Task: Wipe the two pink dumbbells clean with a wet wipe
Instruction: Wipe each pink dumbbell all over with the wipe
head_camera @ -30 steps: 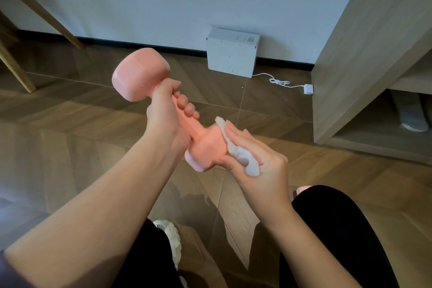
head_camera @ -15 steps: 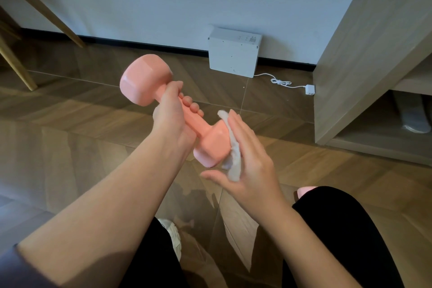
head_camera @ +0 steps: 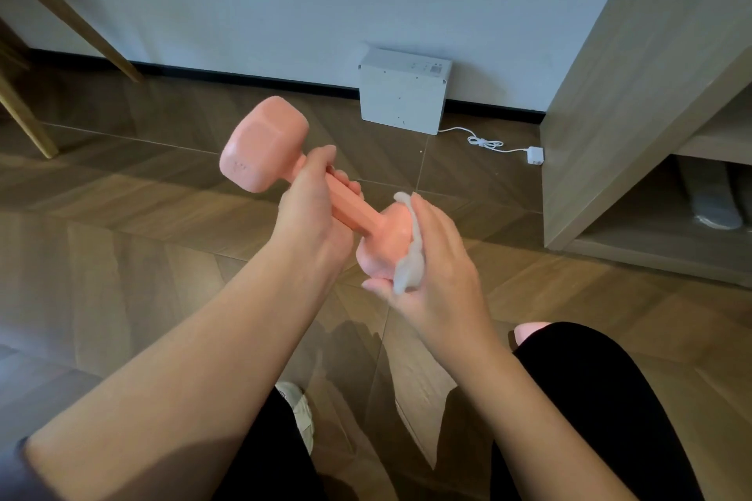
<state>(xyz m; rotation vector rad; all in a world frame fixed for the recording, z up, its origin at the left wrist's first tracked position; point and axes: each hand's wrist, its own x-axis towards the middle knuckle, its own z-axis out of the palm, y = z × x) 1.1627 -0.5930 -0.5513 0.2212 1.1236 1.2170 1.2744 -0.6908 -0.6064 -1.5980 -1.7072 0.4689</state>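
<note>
A pink dumbbell [head_camera: 262, 144] is held in the air above the floor, tilted with one head up left and the other down right. My left hand [head_camera: 311, 211] grips its handle. My right hand [head_camera: 437, 260] presses a white wet wipe [head_camera: 409, 262] with flat fingers against the lower right head. A small pink patch [head_camera: 529, 329] shows behind my right knee; it may be the second dumbbell, mostly hidden.
A white box [head_camera: 403, 96] stands against the wall with a white cable and plug [head_camera: 533, 155] on the wooden floor. A wooden shelf unit [head_camera: 635, 94] stands at the right, chair legs [head_camera: 24, 118] at the left. My knees and a white shoe [head_camera: 299, 411] are below.
My right hand has turned the wipe from the near face of the lower head round to its right side. The dumbbell shifted slightly right.
</note>
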